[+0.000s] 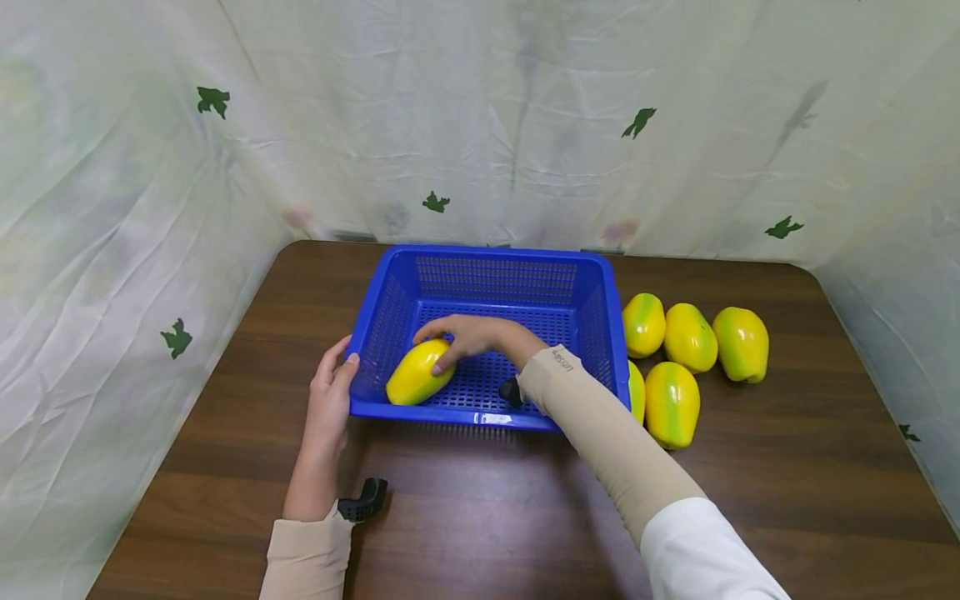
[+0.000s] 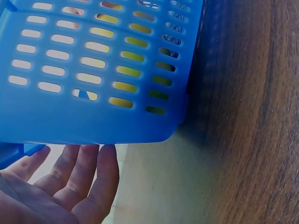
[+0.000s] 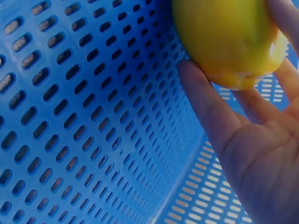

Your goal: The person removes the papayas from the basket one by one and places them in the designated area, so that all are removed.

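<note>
A blue plastic basket (image 1: 495,421) with slotted walls stands on the table. My left hand (image 1: 332,392) grips its left rim, thumb on the rim; in the left wrist view the fingers (image 2: 107,168) touch the edge from outside. Inside the basket, near the front left corner, is a shiny yellow-green mango (image 1: 418,375). My right hand (image 1: 468,335) reaches in over the front rim and holds this mango, with fingers and thumb around its end. The right wrist view shows the mango (image 3: 229,42) close to the slotted wall; whether it bears on the basket floor I cannot tell.
To the basket's right lie several more mangoes (image 1: 672,404), the nearest partly hidden behind the basket wall. The brown wooden table (image 1: 480,517) ends at the back against a pale curtain (image 1: 525,125) with green leaf-like patches. Black wrist-camera mounts (image 1: 363,500) stick out from the sleeves.
</note>
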Available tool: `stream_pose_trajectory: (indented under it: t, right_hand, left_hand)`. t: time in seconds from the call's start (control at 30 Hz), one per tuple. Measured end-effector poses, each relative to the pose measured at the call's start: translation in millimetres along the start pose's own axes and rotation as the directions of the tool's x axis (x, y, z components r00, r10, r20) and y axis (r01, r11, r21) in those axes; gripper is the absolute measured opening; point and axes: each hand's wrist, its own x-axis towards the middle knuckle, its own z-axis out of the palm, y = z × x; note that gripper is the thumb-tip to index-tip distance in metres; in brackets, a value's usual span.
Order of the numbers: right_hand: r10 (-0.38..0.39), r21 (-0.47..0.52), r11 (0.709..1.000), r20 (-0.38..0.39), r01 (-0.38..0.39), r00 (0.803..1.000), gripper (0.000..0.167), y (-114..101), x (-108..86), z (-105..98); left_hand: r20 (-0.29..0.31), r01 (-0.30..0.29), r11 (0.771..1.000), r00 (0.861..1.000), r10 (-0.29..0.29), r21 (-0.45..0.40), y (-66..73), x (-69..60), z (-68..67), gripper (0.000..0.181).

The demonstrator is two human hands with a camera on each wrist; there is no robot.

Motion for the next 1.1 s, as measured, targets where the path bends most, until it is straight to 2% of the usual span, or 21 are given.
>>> stream_pose_trajectory:
  t: [0.23, 0.43, 0.7, 0.9, 1.1]
  right_hand:
    - [-0.038, 0.091, 0.995, -0.108, 0.048, 0.993, 0.050, 2, -6.4, -5]
    - [-0.102, 0.149, 0.980, -0.205, 0.134, 0.973, 0.050, 2, -15.4, -11]
    - [-0.110, 0.263, 0.947, -0.284, 0.187, 0.953, 0.050, 2, -27.7, -17]
    - [-0.143, 0.244, 0.937, -0.381, 0.249, 0.913, 0.050, 1, -37.9, -22]
    - [-0.150, 0.221, 0.934, -0.467, 0.279, 0.872, 0.052, -10, -55.9, -27]
  left_hand:
    - [0.000, 0.005, 1.000, 1.000, -0.005, -0.005, 1.1, 0.3, 0.9, 0.044]
    - [0.005, 0.005, 1.000, 1.000, -0.005, -0.013, 2.3, 0.2, 1.4, 0.044]
    - [-0.005, 0.001, 1.000, 1.000, -0.001, -0.006, 1.6, 0.3, 1.2, 0.043]
    - [-0.006, 0.006, 1.000, 1.000, -0.006, -0.013, 0.1, 0.8, 0.8, 0.043]
    - [-0.010, 0.015, 1.000, 1.000, -0.015, -0.003, -0.5, 0.8, 0.9, 0.044]
